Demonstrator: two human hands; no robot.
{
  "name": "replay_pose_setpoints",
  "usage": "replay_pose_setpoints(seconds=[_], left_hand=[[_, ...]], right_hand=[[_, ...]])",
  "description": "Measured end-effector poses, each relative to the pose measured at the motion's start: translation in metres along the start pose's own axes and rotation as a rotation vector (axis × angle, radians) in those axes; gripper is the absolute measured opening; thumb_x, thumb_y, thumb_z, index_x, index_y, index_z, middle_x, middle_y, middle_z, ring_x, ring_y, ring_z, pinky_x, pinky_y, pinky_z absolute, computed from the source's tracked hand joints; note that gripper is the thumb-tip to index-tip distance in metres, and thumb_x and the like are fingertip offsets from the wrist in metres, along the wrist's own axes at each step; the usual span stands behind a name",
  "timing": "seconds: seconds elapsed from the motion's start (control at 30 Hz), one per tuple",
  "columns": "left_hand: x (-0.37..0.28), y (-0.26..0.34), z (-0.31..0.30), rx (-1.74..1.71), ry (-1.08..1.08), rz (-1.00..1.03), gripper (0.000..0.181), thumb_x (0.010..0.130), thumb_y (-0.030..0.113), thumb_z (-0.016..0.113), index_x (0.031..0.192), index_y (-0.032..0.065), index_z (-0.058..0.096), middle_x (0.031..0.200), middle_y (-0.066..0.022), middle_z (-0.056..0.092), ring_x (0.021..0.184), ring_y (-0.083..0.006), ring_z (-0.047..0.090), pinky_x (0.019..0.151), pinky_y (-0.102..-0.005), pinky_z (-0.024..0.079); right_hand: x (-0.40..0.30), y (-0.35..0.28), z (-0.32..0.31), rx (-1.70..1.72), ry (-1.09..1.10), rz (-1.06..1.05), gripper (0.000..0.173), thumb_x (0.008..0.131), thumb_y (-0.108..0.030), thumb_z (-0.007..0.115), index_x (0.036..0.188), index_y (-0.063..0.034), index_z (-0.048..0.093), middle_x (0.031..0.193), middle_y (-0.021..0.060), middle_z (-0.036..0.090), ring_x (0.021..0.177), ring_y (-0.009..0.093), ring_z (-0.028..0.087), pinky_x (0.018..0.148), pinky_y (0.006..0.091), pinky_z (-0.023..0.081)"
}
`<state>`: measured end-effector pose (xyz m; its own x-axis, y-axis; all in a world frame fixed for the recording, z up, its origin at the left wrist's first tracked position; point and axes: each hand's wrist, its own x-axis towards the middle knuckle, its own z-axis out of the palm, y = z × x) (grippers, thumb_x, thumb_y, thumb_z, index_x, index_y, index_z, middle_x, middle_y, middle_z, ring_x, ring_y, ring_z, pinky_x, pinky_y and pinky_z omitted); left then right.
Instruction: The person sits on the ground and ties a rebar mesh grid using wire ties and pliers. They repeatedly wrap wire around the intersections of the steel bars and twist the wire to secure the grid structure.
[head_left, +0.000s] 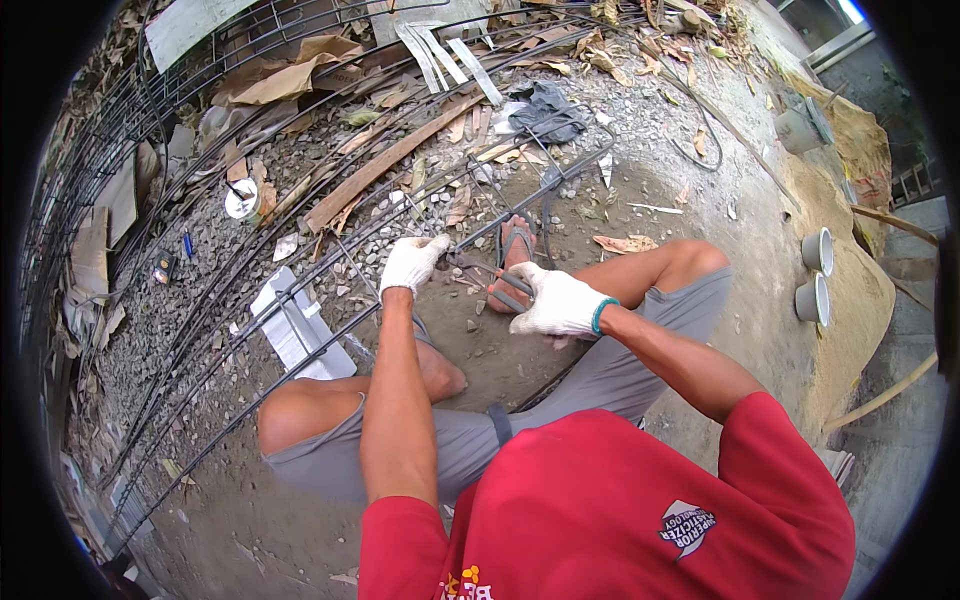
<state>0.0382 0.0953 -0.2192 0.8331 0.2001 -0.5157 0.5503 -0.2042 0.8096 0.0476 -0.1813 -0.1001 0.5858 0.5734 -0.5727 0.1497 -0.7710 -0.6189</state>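
Note:
A long cage of steel rebar (339, 335) with cross ties runs diagonally over the ground in front of me. My left hand (411, 264), in a white knit glove, closes around the bar or a tie at the near side of the cage; what its fingers pinch is hidden. My right hand (559, 300), gloved in white with a teal cuff, grips pincers (504, 283) with dark and orange handles. Their metal jaws are at the rebar, just right of my left fingers. Whether the jaws bite on wire cannot be told.
Loose rebar and steel mesh (247, 37) lie to the upper left, over gravel. A wooden strip (390, 165), a white foam piece (304, 330) and a dark plastic bag (551, 112) lie nearby. Grey buckets (813, 300) stand by sand at right. My sandalled feet are beside the cage.

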Motion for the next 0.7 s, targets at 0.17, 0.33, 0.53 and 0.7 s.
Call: replay_pose_setpoints(seconds=[0.17,0.33,0.53,0.7], left_hand=[[0.006,-0.012,-0.003,0.018,0.0,0.007,0.046,0.096,0.047,0.071,0.1,0.0026,0.079,0.071,-0.0022,0.069,0.053,-0.0089,0.054,0.05,-0.0297,0.041],[0.003,-0.002,-0.001,0.096,0.015,-0.02,0.046,0.096,0.048,0.071,0.101,0.0028,0.079,0.071,-0.0027,0.068,0.053,-0.0103,0.055,0.051,-0.0307,0.044],[-0.004,0.008,0.001,0.122,0.049,-0.067,0.048,0.096,0.049,0.071,0.1,0.0013,0.078,0.072,-0.0035,0.068,0.056,-0.0124,0.057,0.054,-0.0318,0.046],[-0.003,-0.012,-0.012,0.085,0.355,0.187,0.045,0.096,0.042,0.07,0.093,-0.0016,0.078,0.07,-0.0054,0.069,0.061,-0.0131,0.057,0.061,-0.034,0.047]], right_hand=[[-0.012,-0.003,0.019,-0.618,0.411,-0.239,0.057,0.084,-0.032,0.074,0.128,-0.0036,0.051,0.089,0.018,0.066,0.081,0.039,0.072,0.07,0.0503,0.057],[-0.006,0.001,0.025,-0.298,0.327,-0.05,0.04,0.096,-0.037,0.068,0.117,-0.0043,0.059,0.085,0.0131,0.068,0.069,0.027,0.071,0.055,0.0437,0.056],[0.008,0.045,0.041,1.223,-0.518,0.33,0.037,0.109,-0.044,0.054,0.114,-0.0092,0.067,0.075,0.0044,0.069,0.065,0.019,0.07,0.053,0.0363,0.058],[0.003,0.019,0.027,-0.672,0.553,-0.189,0.024,0.093,-0.026,0.065,0.109,-0.0078,0.061,0.084,0.0178,0.07,0.082,0.036,0.073,0.068,0.0512,0.056]])
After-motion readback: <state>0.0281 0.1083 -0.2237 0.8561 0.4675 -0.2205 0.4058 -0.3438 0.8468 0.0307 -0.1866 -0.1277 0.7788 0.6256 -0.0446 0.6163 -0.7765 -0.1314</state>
